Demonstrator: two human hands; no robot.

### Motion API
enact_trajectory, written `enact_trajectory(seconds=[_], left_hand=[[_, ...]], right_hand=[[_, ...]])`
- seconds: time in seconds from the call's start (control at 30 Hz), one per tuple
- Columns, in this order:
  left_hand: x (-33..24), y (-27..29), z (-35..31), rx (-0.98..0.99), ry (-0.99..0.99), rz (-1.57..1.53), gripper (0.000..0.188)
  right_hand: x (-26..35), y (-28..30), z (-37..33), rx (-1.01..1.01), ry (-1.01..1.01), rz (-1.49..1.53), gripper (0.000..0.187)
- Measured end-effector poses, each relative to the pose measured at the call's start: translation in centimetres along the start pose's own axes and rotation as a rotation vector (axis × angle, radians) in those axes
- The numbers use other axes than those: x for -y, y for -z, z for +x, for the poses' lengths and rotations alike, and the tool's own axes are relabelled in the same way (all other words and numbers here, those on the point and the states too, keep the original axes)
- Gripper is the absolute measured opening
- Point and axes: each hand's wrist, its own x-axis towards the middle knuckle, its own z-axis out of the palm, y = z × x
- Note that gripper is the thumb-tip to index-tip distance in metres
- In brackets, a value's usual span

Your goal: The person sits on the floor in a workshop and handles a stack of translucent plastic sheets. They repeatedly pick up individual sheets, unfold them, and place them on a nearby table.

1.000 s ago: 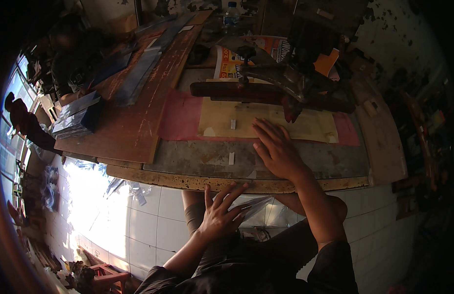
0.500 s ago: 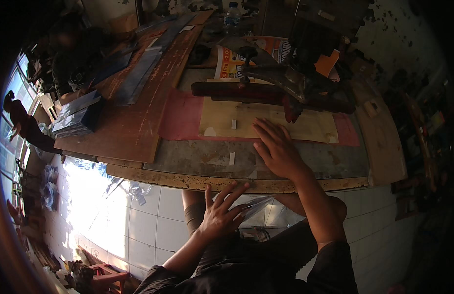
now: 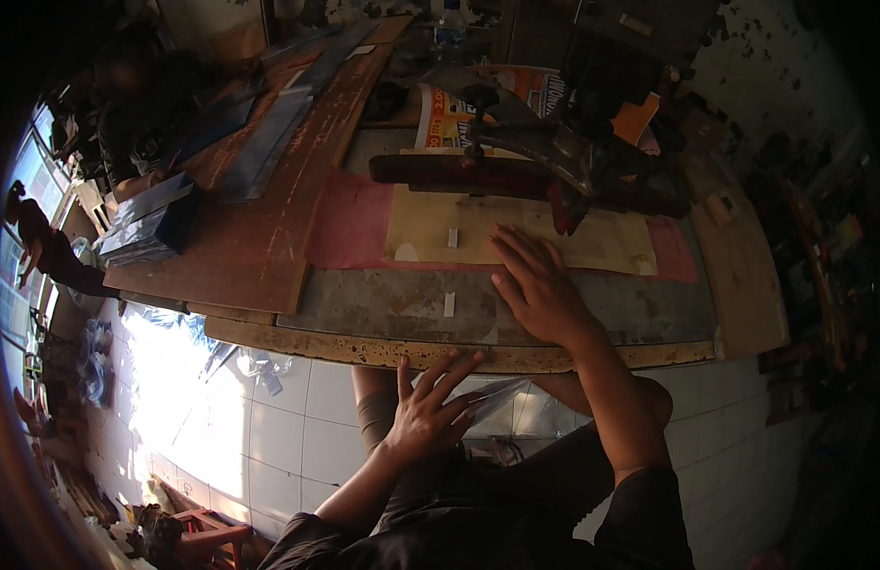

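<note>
My right hand (image 3: pixel 535 285) lies with fingers stretched out, its fingertips on a yellowish sheet (image 3: pixel 582 245) that rests over a pink-red strip (image 3: pixel 350 223). Just beyond it, a dark red bar (image 3: pixel 449 172) on a heavy machine arm (image 3: pixel 563 157) spans the yellow sheet. At the worktable's front edge, the long fingers of my left hand (image 3: pixel 425 408) are extended. A folded clear plastic piece (image 3: pixel 501 391) runs from between its thumb and forefinger; the exact grip is partly hidden. Two small white tabs (image 3: pixel 449 304) lie on the sheet and the grey tabletop.
Left stands a reddish-brown board (image 3: pixel 250 228) carrying dark film strips (image 3: pixel 269 142) and a stack of blue-grey packets (image 3: pixel 150 223). A person's hand (image 3: pixel 141 183) is behind the stack. Printed orange paper (image 3: pixel 444 119) and a bottle (image 3: pixel 450 28) are at the back.
The view has shifted very slightly. Both hands keep their places, and the bar and sheets look the same.
</note>
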Motion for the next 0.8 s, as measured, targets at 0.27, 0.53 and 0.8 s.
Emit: enact_trajectory(seconds=[0.27, 0.53, 0.8], left_hand=[[0.12, -0.19, 0.00, -0.009, -0.010, 0.010, 0.023], [0.15, -0.53, 0.00, -0.037, -0.018, 0.025, 0.021], [-0.13, -0.19, 0.12, -0.029, -0.011, 0.034, 0.018]], right_hand=[[0.09, 0.18, -0.07, 0.019, -0.019, -0.007, 0.051], [0.12, 0.18, -0.09, 0.023, -0.040, 0.005, 0.053], [0.36, 0.09, -0.23, 0.035, -0.061, 0.011, 0.054]])
